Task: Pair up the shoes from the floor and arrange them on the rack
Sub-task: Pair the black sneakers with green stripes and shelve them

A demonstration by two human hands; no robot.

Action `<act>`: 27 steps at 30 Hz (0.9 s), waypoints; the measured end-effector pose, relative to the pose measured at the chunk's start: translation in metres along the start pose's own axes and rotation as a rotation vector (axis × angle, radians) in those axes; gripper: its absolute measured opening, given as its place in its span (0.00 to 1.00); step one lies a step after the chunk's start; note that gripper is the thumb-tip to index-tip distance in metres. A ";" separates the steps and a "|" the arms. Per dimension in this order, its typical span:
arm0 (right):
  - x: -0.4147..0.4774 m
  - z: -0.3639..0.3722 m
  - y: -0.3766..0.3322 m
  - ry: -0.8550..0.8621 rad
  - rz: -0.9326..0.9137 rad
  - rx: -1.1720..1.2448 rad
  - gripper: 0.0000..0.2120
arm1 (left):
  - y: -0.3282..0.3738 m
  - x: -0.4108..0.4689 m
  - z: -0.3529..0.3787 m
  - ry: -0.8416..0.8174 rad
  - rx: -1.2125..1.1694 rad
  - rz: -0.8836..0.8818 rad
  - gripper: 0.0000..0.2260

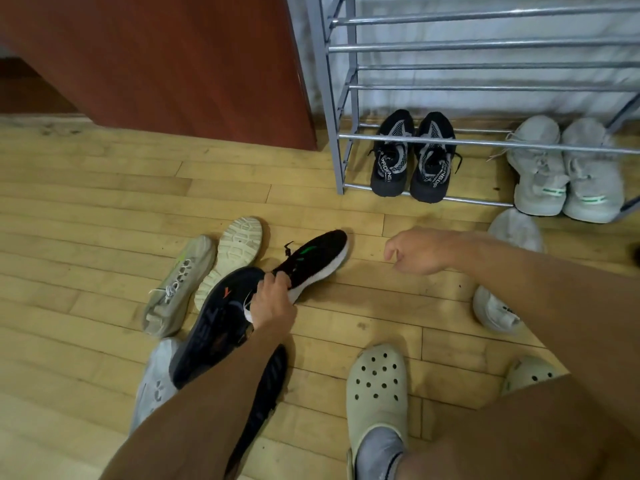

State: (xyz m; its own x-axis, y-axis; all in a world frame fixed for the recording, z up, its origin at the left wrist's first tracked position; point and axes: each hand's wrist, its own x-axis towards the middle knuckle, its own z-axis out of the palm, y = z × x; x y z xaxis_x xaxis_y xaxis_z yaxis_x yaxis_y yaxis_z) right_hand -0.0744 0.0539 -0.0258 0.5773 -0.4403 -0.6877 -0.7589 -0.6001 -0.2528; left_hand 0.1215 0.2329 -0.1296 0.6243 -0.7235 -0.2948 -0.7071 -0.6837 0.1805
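Observation:
My left hand (pixel 272 299) grips the heel collar of a black sneaker with a white sole and green marks (pixel 313 259), its toe pointing up and right over the floor. Under my forearm lies a dark sneaker with an orange mark (pixel 214 323). My right hand (pixel 417 252) hovers above the floor with loosely curled fingers and holds nothing. The grey metal rack (pixel 337 133) stands at the upper right. On its lowest rails sit a black pair with grey stripes (pixel 412 157) and a pale grey pair (pixel 568 171).
Loose on the wooden floor: a beige sneaker (pixel 180 285), an upturned cream sole (pixel 230 258), a light grey shoe (pixel 154 386), a black insole (pixel 263 396), white shoes (pixel 516 230) (pixel 495 311) by my right arm. I wear sage clogs (pixel 377 389). A red-brown cabinet (pixel 194 64) stands left of the rack.

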 end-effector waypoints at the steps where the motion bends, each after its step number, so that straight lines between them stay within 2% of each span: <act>1: -0.003 0.000 -0.004 -0.002 -0.008 -0.002 0.20 | -0.005 -0.004 0.004 -0.091 0.026 0.078 0.15; 3: -0.006 -0.001 -0.012 -0.014 -0.027 -0.002 0.20 | -0.012 -0.010 0.014 -0.306 0.005 0.191 0.13; 4: -0.008 -0.001 -0.016 -0.024 -0.033 -0.006 0.20 | -0.015 -0.012 0.017 -0.342 -0.030 0.208 0.12; 5: -0.009 -0.001 -0.019 -0.030 -0.040 -0.009 0.20 | -0.016 -0.014 0.016 -0.308 -0.100 0.181 0.12; 7: -0.009 -0.002 -0.023 -0.033 -0.052 -0.010 0.19 | -0.018 -0.010 0.010 -0.123 -0.241 0.077 0.11; 9: -0.008 -0.002 -0.026 -0.035 -0.063 -0.006 0.19 | -0.023 -0.003 0.001 -0.003 -0.222 -0.009 0.14; 10: -0.007 -0.001 -0.027 -0.035 -0.065 -0.004 0.19 | -0.027 0.001 -0.003 -0.002 -0.175 -0.052 0.16; 13: -0.002 0.001 -0.022 -0.057 -0.058 -0.012 0.18 | -0.037 0.011 -0.006 -0.135 -0.096 -0.236 0.19; 18: 0.007 0.000 -0.001 -0.095 -0.018 -0.020 0.17 | -0.039 0.024 0.008 -0.175 -0.306 -0.581 0.27; 21: 0.013 0.000 0.008 -0.095 -0.012 0.000 0.17 | -0.043 0.028 0.007 -0.162 -0.306 -0.616 0.31; 25: 0.018 0.002 0.009 -0.128 -0.011 -0.011 0.15 | -0.058 0.034 0.005 -0.206 -0.331 -0.605 0.43; 26: 0.020 0.001 0.009 -0.130 -0.007 -0.010 0.15 | -0.061 0.035 0.003 -0.223 -0.335 -0.595 0.42; 27: 0.020 0.002 0.009 -0.131 0.000 -0.005 0.15 | -0.063 0.033 0.001 -0.244 -0.332 -0.573 0.38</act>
State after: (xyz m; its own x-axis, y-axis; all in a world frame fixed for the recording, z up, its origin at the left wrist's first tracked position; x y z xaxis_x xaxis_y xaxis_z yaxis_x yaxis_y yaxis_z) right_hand -0.0700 0.0409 -0.0430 0.5331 -0.3494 -0.7705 -0.7571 -0.6036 -0.2501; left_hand 0.1864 0.2519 -0.1517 0.7484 -0.2251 -0.6238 -0.1263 -0.9718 0.1991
